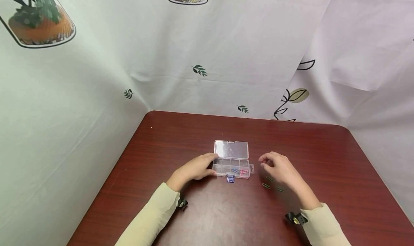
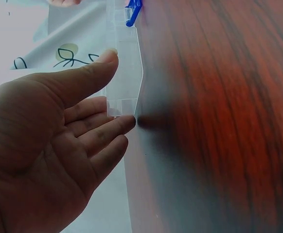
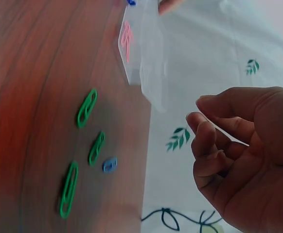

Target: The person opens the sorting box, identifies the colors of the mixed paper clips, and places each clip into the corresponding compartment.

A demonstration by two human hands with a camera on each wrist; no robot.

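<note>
A clear plastic compartment box lies with its lid raised toward the back. My left hand holds the box's left end, thumb at the front side and fingers round the end, as the left wrist view shows. Blue paper clips and pink paper clips sit in front compartments. My right hand hovers right of the box, fingers loosely bent, nothing visible between thumb and index finger. Below it lie green paper clips. A blue paper clip rests beside them, hidden by the hand in the head view.
The dark red wooden table reaches back to a white patterned cloth hung around it. A blue latch juts from the box's front, and a hanging tab from its right end. Each wrist wears a dark strap.
</note>
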